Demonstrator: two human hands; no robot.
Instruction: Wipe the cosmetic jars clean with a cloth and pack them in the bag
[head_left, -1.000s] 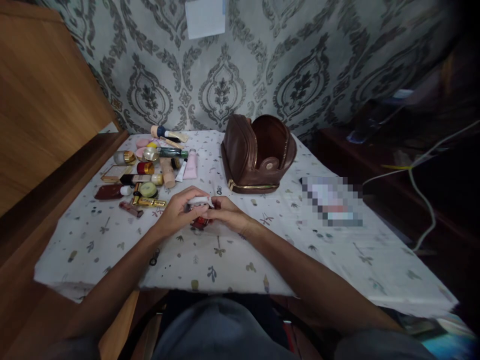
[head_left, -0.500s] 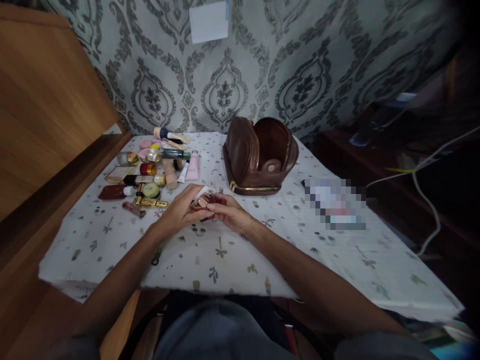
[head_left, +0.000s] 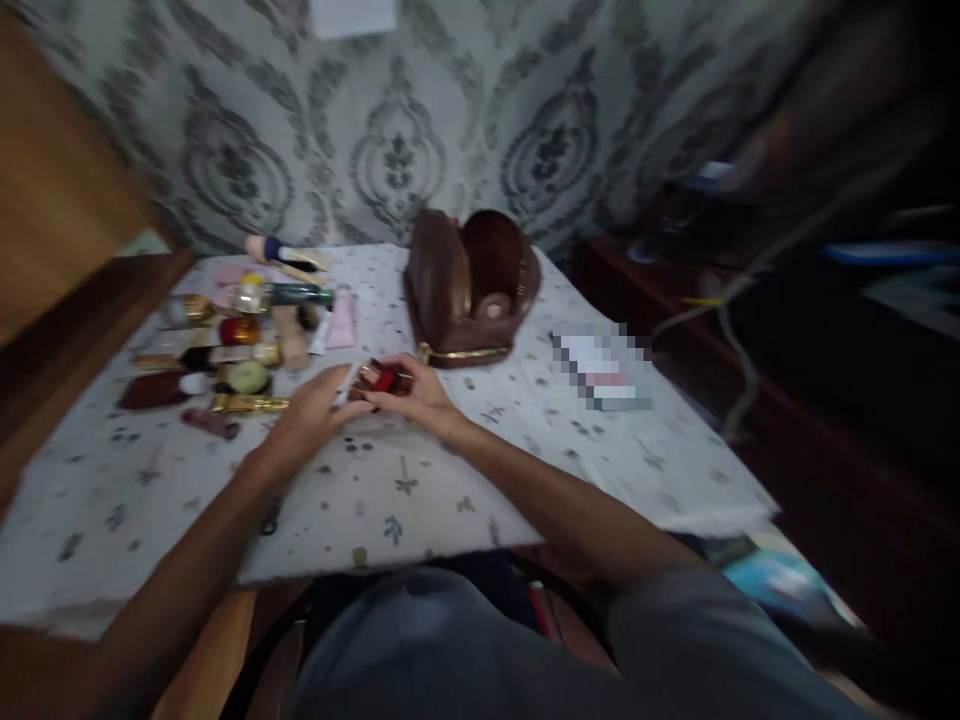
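Observation:
Both hands meet over the front of the table around a small dark red, shiny bottle with a rose-gold top (head_left: 373,378). My left hand (head_left: 315,402) is closed on a white tissue or cloth (head_left: 345,385) pressed against the bottle's left side. Fingers of my right hand (head_left: 420,392) grip the bottle from the right, thumb towards me. Blur and fingers hide part of its shape. Just behind stands an open brown leather cosmetic bag (head_left: 442,300), its front flap folded down and its zip undone.
Left of my hands lie several cosmetics, among them a pink tube (head_left: 341,318), a green bottle (head_left: 296,294), a gold tube (head_left: 251,403) and a dark red pouch-like item (head_left: 150,390). A blurred-out flat item (head_left: 604,368) rests on the right. A wooden panel (head_left: 67,150) borders the left.
The view has swung right, so everything sits further left. The bottle has turned between my hands, showing more of its red side. Both hands still hold it.

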